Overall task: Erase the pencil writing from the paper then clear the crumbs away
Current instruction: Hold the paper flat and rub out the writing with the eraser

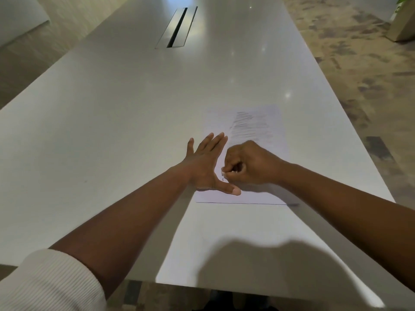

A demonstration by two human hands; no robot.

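Paper (pixel 258 196): flat on the white table (pixel 112 108), under both hands; grey pencil shading (pixel 251 124) lies beyond the knuckles, unerased.
Right hand (pixel 249 163): curled closed, pinching a small pale eraser (pixel 225 172) to the sheet.
Left hand (pixel 207 163): open, fingers spread, pressing down the sheet's left edge.
Crumbs: too small to tell.
Risk: if the left hand's pressure slackens, rubbing strokes could drag, crease or tear the sheet.

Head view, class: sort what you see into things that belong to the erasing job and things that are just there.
Belong to the job:
paper with pencil scribble
left hand, flat, holding the sheet down
right hand, closed on a small white eraser

Just there:
table
cable slot
planter on the floor
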